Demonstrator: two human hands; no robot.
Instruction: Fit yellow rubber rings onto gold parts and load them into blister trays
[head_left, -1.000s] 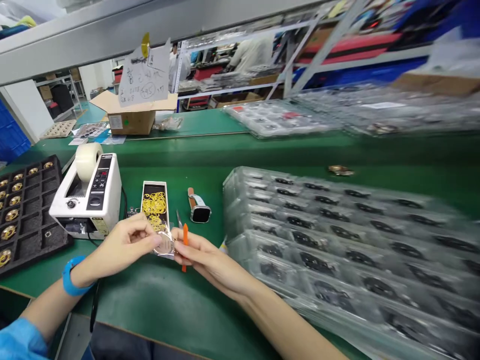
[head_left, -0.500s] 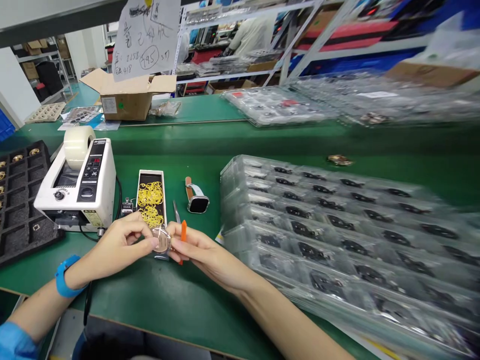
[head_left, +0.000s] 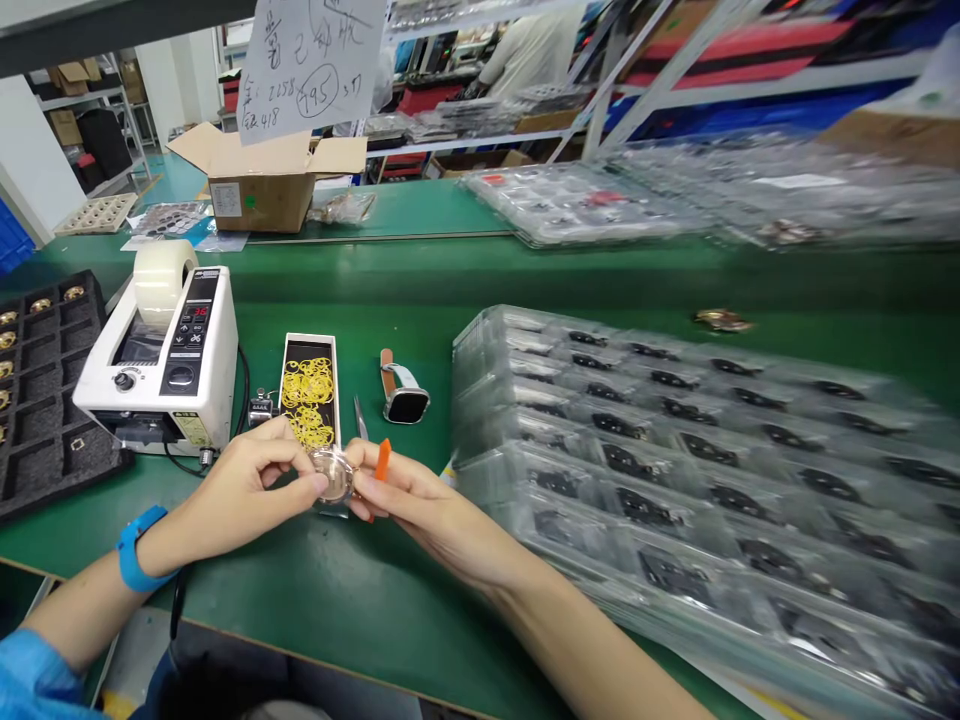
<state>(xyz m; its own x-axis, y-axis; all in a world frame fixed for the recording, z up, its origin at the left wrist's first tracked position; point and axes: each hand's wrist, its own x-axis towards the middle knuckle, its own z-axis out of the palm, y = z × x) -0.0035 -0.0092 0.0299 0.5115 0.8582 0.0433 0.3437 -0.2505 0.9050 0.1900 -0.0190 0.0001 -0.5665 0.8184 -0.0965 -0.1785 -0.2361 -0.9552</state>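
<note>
A round watch case [head_left: 332,474] with a shiny rim is held between both hands above the green bench. My left hand [head_left: 259,480] pinches its left edge with thumb and finger. On its right edge, my right hand [head_left: 397,488] has its fingers closed, with an orange stick-like tool [head_left: 383,460] also between them. Just behind the hands stands a white box [head_left: 336,385] of yellow rings [head_left: 307,388]. Tweezers [head_left: 361,418] lie to the right of the box, beside a smartwatch [head_left: 407,404] with a pale strap.
A tape dispenser [head_left: 161,360] stands on the left, by a black foam tray [head_left: 45,440]. Stacked clear trays [head_left: 675,460] fill the right side. Behind are a cardboard box [head_left: 259,195], a shiny metal part [head_left: 721,320] and more clear trays [head_left: 577,203].
The whole view has shifted, so things on the bench appear slightly farther right and mostly a little higher. Both hands keep their grip on the watch case.
</note>
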